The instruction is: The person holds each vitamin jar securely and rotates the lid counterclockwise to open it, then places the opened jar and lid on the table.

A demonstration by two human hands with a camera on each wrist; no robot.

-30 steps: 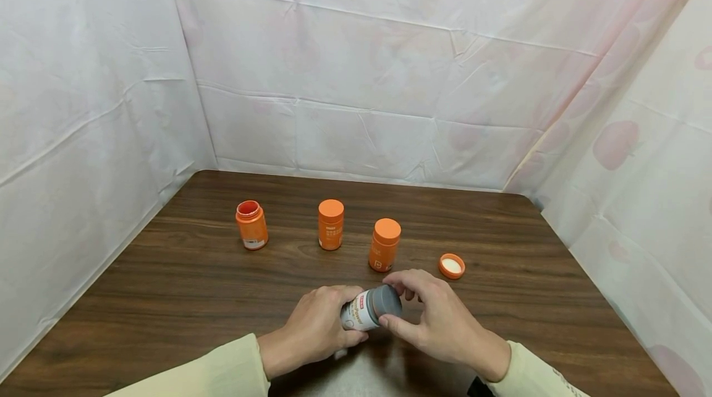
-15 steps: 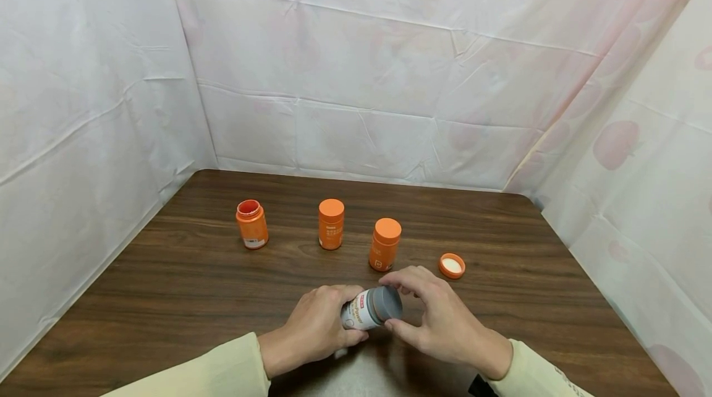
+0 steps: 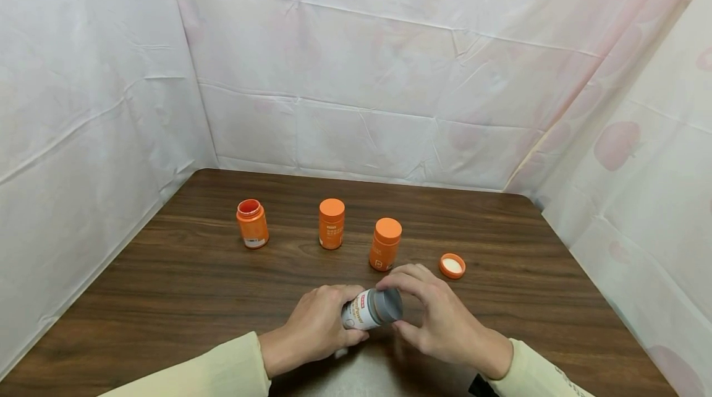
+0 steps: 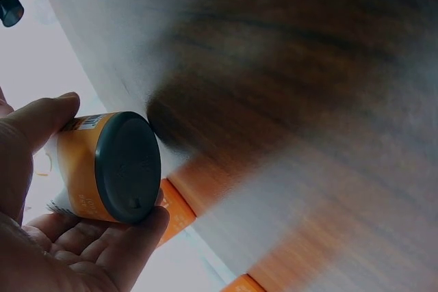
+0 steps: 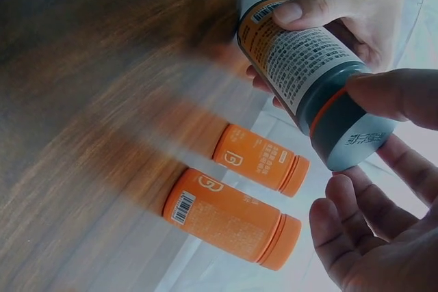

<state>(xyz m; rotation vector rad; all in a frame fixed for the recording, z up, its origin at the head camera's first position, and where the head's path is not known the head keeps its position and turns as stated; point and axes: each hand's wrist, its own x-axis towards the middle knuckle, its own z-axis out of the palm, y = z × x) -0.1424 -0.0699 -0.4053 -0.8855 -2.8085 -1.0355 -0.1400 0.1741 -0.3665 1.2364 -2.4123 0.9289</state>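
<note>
My left hand (image 3: 314, 326) grips the body of a grey supplement bottle (image 3: 360, 311) with a white and orange label. The bottle lies tilted on its side above the table, its cap end pointing right. On that end is a dark grey cap (image 3: 390, 305), and my right hand (image 3: 439, 316) pinches it between thumb and fingers. In the right wrist view an orange ring shows between cap (image 5: 352, 135) and bottle neck. The left wrist view shows the bottle's dark base (image 4: 129, 167), with the left thumb and fingers around the label.
Two capped orange bottles, one in the middle (image 3: 330, 227) and one nearer the hands (image 3: 385, 247), stand upright on the brown wooden table (image 3: 183, 298). An uncapped orange bottle (image 3: 253, 227) stands at left. An orange lid (image 3: 452, 266) lies inside up at right. White sheets (image 3: 356, 75) enclose the table.
The right hand's fingers have shifted left over the top of the cap while its thumb has slid to the right below. The left hand and bottle stay nearly still.
</note>
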